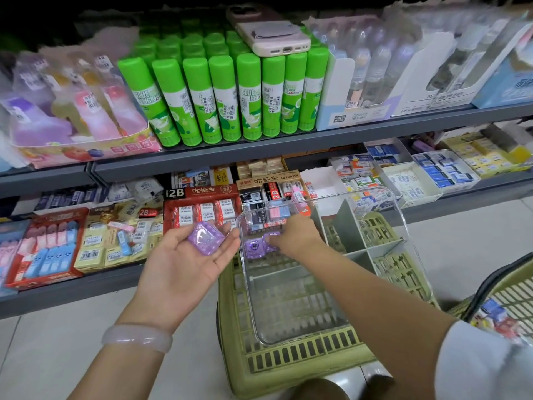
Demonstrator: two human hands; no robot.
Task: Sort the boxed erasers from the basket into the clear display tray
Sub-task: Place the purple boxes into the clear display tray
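A clear display tray [291, 327] with grey dividers lies on top of an upturned olive-green basket [291, 362]. My left hand [184, 267] is palm up beside the tray's left wall, fingers relaxed, with a purple boxed eraser [206, 237] resting on the palm. My right hand [294, 236] reaches into the tray's far left compartment and its fingertips pinch a purple boxed eraser [271, 244]. Another purple boxed eraser [254, 247] sits just left of it inside the tray. A pink and blue eraser box [278, 212] lies further back in the tray.
Store shelves stand behind: green glue sticks [219, 99] with a pink phone [271, 36] on top, and red 2B eraser boxes [202, 209] on the lower shelf. A second basket [507, 301] holding packets stands at the right. The floor is pale tile.
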